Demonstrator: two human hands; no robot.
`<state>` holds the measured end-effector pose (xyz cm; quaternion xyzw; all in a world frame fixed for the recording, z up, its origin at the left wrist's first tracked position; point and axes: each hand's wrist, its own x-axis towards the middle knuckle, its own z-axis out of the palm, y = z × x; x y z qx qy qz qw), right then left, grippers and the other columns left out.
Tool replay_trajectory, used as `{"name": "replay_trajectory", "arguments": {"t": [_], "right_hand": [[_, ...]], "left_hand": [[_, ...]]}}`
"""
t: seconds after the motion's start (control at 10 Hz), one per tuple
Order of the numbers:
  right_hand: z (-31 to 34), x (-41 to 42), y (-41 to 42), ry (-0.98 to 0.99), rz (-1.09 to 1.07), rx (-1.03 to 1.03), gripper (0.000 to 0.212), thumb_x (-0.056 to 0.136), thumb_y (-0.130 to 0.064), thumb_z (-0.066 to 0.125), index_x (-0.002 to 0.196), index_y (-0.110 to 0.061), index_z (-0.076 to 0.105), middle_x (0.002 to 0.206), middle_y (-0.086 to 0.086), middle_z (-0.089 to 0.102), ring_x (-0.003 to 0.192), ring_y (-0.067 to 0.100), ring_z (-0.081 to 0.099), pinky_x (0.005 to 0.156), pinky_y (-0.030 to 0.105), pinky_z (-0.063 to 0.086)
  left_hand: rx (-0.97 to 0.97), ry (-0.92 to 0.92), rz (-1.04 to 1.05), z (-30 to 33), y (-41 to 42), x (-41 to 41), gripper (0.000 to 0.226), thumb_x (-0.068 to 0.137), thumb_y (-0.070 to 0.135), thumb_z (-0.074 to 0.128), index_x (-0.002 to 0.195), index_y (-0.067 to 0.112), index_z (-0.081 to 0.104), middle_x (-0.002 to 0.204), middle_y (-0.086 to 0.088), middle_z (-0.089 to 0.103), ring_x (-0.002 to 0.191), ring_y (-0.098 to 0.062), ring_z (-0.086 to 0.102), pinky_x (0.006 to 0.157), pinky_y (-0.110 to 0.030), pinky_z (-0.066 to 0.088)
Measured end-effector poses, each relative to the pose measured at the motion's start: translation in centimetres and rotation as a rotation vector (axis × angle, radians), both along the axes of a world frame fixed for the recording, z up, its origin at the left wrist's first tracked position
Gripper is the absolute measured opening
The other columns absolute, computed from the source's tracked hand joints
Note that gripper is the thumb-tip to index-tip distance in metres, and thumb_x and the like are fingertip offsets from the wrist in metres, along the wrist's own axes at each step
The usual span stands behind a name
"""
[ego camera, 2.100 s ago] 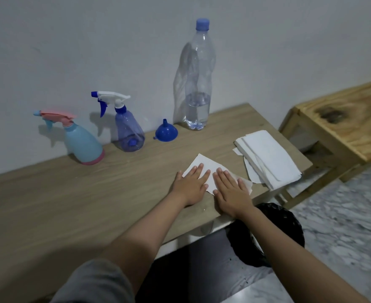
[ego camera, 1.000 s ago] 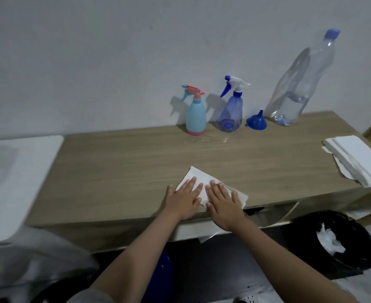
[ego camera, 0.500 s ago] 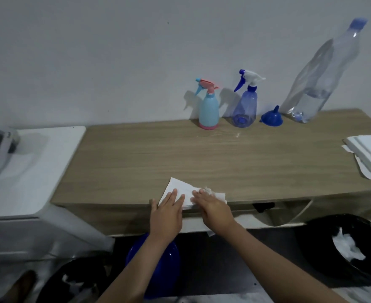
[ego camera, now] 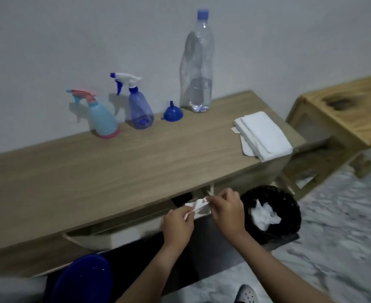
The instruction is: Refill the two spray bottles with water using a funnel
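A light blue spray bottle with a pink trigger [ego camera: 102, 118] and a translucent purple spray bottle with a white trigger [ego camera: 138, 106] stand by the wall on the wooden table [ego camera: 114, 171]. To their right an upturned blue funnel [ego camera: 172, 113] rests on the tabletop. Beyond it stands a tall clear water bottle with a blue cap [ego camera: 198, 68], holding a little water. My left hand [ego camera: 178, 226] and right hand [ego camera: 227, 209] are in front of the table's edge, both pinching a crumpled white paper tissue [ego camera: 196, 205].
A stack of folded white tissues [ego camera: 263, 136] lies at the table's right end. A black bin [ego camera: 272, 213] with crumpled paper inside stands on the marble floor just right of my hands. A wooden stool [ego camera: 346, 119] is further right. A blue basin [ego camera: 81, 278] sits under the table.
The tissue was flat on the table under both palms; it is now off the table's edge, bunched between both hands near the bin. The view has swung back to the right.
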<state>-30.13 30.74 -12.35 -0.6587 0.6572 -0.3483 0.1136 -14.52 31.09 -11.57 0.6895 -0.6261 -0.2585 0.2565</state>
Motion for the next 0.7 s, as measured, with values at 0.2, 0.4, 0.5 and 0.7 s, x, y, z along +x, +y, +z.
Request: {"name": "replay_trajectory", "arguments": {"t": [0.2,0.4,0.5,0.7], "right_hand": [[-3.0,-13.1,1.8,-0.358,-0.269,0.299,0.018,0.083,-0.001,0.059,0.092,-0.009,0.072,0.086,0.005,0.061,0.076,0.013,0.055,0.071,0.023,0.043],[-6.2,-21.6,2.1,-0.617,-0.382,0.570,0.025,0.088,-0.001,0.052,0.106,-0.008,0.068,0.103,0.009,0.067,0.094,0.021,0.063,0.087,0.032,0.052],[-7.7,-24.4,1.5,-0.672,-0.337,0.716,0.042,0.091,-0.002,0.048,0.132,-0.006,0.051,0.133,0.011,0.056,0.122,0.023,0.053,0.097,0.024,0.042],[-9.8,-27.8,0.8,-0.652,-0.345,0.828,0.054,0.092,-0.003,0.047,0.144,-0.011,0.037,0.148,0.009,0.042,0.133,0.025,0.044,0.103,0.029,0.041]], "left_hand": [[0.375,0.299,-0.154,-3.3,-1.1,-14.9,0.010,0.084,0.011,0.068,0.090,0.012,0.076,0.077,0.001,0.072,0.073,-0.012,0.065,0.073,-0.026,0.050],[0.634,0.414,-0.237,-6.2,-1.2,-24.7,0.031,0.089,-0.006,0.052,0.090,0.021,0.067,0.087,-0.007,0.070,0.085,-0.015,0.061,0.067,-0.018,0.046],[0.746,0.394,-0.310,-7.7,-1.8,-27.5,0.033,0.092,-0.005,0.050,0.110,0.022,0.053,0.105,0.010,0.054,0.106,-0.012,0.049,0.067,-0.002,0.043],[0.750,0.341,-0.208,-10.9,-3.4,-29.2,0.068,0.090,-0.009,0.052,0.147,0.003,0.017,0.145,-0.017,0.038,0.135,-0.030,0.036,0.094,-0.018,0.033]]}}
